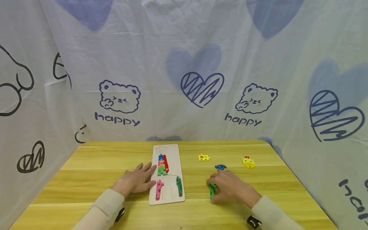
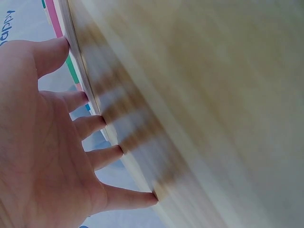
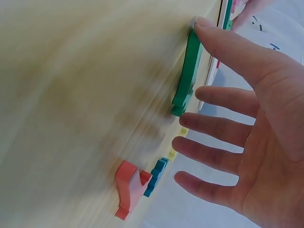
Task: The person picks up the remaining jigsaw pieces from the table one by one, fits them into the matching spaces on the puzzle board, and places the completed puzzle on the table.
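Observation:
My left hand (image 1: 139, 179) lies beside a pale puzzle board (image 1: 172, 153), fingers spread. The left wrist view shows its thumb and fingertips at the board's edge. Set in the board are blue, pink and green pieces, a red strip (image 1: 165, 161), a pink leg-shaped piece (image 1: 158, 190) and a dark green one (image 1: 179, 187). My right hand (image 1: 227, 185) is over a green curved puzzle piece (image 1: 212, 189) on the table. In the right wrist view the thumb touches one end of this piece (image 3: 187, 71); the other fingers extend near its far end, not curled round it.
A yellow puzzle piece (image 1: 203, 157), a blue piece (image 1: 220, 167) and a yellow giraffe-head piece (image 1: 248, 162) lie right of the board on the wooden table (image 1: 115, 153). A coral piece (image 3: 130, 190) shows below the right hand in its wrist view. Printed cloth (image 1: 161, 127) hangs behind.

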A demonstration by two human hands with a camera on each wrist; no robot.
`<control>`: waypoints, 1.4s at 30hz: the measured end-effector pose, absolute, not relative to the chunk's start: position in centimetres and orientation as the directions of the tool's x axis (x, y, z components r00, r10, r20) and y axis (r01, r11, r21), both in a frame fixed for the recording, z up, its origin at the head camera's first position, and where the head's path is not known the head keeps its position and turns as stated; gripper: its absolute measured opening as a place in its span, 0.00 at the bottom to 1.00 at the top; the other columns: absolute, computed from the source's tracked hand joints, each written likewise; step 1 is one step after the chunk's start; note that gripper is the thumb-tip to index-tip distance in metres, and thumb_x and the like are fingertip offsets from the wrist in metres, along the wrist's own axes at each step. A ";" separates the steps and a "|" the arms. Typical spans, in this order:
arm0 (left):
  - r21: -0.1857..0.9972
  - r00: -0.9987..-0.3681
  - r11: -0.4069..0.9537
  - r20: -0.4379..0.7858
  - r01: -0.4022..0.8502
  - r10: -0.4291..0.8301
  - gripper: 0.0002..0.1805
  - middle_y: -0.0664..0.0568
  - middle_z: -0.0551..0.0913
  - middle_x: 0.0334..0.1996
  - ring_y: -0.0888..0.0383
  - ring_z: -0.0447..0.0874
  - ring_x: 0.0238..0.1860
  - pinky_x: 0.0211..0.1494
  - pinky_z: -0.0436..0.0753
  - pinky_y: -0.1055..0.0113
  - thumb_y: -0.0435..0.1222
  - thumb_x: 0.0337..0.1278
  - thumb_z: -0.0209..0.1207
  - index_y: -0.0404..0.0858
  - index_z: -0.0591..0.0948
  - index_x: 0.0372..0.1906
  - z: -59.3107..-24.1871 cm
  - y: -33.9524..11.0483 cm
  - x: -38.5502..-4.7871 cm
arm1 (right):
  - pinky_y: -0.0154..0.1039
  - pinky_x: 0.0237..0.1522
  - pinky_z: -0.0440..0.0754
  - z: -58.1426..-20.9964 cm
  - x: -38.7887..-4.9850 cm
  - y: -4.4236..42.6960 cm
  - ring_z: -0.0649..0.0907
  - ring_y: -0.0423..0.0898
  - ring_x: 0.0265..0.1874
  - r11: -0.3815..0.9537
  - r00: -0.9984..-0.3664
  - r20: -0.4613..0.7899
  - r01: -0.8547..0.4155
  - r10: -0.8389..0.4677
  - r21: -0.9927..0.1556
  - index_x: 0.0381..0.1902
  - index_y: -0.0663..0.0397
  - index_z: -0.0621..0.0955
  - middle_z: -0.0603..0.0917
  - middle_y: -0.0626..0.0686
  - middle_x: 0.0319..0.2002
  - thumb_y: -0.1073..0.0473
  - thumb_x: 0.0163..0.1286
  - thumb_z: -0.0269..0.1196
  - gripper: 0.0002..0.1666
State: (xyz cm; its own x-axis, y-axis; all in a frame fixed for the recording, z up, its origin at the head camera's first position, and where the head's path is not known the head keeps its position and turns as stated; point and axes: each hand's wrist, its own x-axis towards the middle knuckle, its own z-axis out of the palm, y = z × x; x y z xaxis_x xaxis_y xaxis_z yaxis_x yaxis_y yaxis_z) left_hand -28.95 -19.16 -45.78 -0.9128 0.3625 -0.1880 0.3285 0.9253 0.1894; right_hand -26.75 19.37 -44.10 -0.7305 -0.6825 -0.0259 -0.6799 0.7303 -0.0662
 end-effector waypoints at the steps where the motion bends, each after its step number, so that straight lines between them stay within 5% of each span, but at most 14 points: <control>1: 0.189 -0.913 0.926 -0.188 0.328 0.362 0.39 0.42 0.57 0.82 0.29 0.55 0.80 0.64 0.59 0.14 0.58 0.75 0.51 0.45 0.60 0.82 -45.8 -19.2 -28.9 | 0.54 0.46 0.81 -44.1 -26.7 19.4 0.83 0.49 0.45 0.730 -0.730 -0.023 -0.681 -0.683 -0.060 0.56 0.45 0.86 0.88 0.49 0.50 0.36 0.57 0.75 0.33; 8: 0.180 -0.913 0.927 -0.192 0.328 0.360 0.40 0.43 0.58 0.82 0.29 0.55 0.80 0.63 0.60 0.14 0.58 0.74 0.51 0.45 0.60 0.82 -45.9 -19.2 -29.0 | 0.40 0.38 0.74 -44.2 -26.5 19.8 0.76 0.39 0.36 0.744 -0.744 -0.030 -0.664 -0.667 -0.066 0.59 0.43 0.86 0.84 0.46 0.44 0.36 0.57 0.75 0.35; 17: 0.184 -0.913 0.926 -0.189 0.330 0.363 0.40 0.43 0.58 0.82 0.29 0.55 0.80 0.63 0.60 0.14 0.59 0.74 0.51 0.46 0.60 0.82 -46.1 -19.1 -29.0 | 0.35 0.34 0.69 -44.4 -26.6 19.9 0.72 0.36 0.35 0.727 -0.729 -0.023 -0.680 -0.685 -0.099 0.59 0.45 0.85 0.82 0.45 0.43 0.37 0.58 0.76 0.34; 42: 0.188 -0.913 0.924 -0.181 0.333 0.366 0.40 0.43 0.58 0.82 0.29 0.55 0.80 0.63 0.60 0.13 0.58 0.74 0.51 0.46 0.60 0.82 -46.3 -19.3 -29.2 | 0.34 0.36 0.67 -44.7 -27.4 19.5 0.69 0.39 0.37 0.703 -0.712 -0.013 -0.690 -0.702 -0.174 0.59 0.47 0.84 0.80 0.45 0.44 0.43 0.55 0.76 0.34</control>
State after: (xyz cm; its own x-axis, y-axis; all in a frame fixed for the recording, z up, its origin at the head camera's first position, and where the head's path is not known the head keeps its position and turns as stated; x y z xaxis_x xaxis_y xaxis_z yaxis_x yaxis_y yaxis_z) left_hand -29.21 -19.26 -46.25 -0.9129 0.3656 -0.1814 0.3327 0.9241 0.1880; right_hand -27.45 19.55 -44.69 -0.7121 -0.7019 -0.0133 -0.6897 0.7030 -0.1738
